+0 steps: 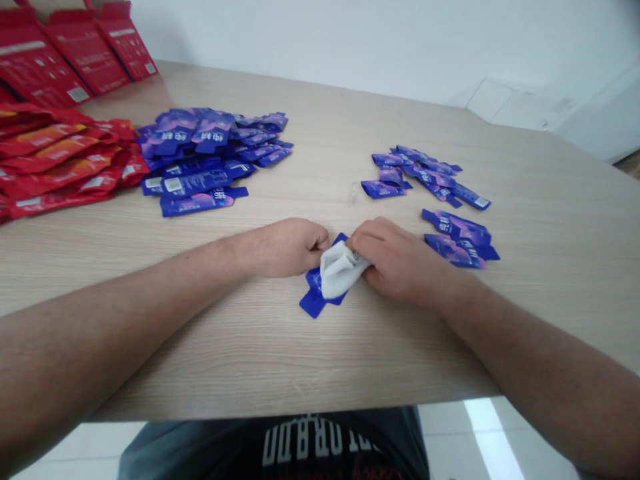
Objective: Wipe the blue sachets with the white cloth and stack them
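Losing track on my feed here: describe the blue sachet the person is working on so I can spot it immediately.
On the wooden table, find the two hands near the front edge. Between the left hand and right hand, a blue sachet lies with a white cloth bunched over it. Unlike the loose blue sachets farther back, it alone sits under the cloth.

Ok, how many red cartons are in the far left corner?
3: a leftmost red carton, a middle red carton and a rightmost red carton, side by side. More may be hidden behind the red sachets or past the picture's edge.
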A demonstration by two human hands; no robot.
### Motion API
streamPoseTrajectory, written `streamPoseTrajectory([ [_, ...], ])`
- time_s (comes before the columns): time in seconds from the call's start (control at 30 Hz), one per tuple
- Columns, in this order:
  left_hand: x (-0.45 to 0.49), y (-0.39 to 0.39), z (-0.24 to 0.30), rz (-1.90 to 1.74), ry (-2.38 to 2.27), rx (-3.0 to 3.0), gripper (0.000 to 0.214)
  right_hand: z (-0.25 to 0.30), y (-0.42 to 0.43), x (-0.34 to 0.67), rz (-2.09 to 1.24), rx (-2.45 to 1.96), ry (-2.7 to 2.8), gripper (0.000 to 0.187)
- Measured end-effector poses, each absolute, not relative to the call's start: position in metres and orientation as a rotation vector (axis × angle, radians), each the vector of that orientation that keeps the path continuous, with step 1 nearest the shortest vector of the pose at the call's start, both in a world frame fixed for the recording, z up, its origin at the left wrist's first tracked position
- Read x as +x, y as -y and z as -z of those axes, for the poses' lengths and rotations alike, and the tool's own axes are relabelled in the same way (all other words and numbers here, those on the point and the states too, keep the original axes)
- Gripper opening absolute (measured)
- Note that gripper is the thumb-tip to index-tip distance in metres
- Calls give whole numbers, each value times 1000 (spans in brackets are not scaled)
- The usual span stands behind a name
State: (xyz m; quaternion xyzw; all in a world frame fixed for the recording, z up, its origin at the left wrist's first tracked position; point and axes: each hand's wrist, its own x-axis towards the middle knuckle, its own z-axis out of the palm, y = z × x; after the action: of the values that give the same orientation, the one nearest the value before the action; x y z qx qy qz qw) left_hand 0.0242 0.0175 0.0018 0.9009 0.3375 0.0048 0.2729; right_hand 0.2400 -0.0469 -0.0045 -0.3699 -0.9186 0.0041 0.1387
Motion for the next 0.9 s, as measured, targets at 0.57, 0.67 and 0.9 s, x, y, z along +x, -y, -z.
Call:
streamPoseTrajectory([
  [0.57, -42, -88, -13, -577, -1974, 2588, 34, 10, 35, 255, -132, -1036, 2559, 34],
  [0.67, -47, -85, -16, -712, -1929, 2635, 36, 10, 34, 257, -130, -1044, 2555, 35],
  [0.9, -16, -59, -5, -657, -1454, 2889, 22, 9, 35, 255, -148, -1073, 2574, 28],
])
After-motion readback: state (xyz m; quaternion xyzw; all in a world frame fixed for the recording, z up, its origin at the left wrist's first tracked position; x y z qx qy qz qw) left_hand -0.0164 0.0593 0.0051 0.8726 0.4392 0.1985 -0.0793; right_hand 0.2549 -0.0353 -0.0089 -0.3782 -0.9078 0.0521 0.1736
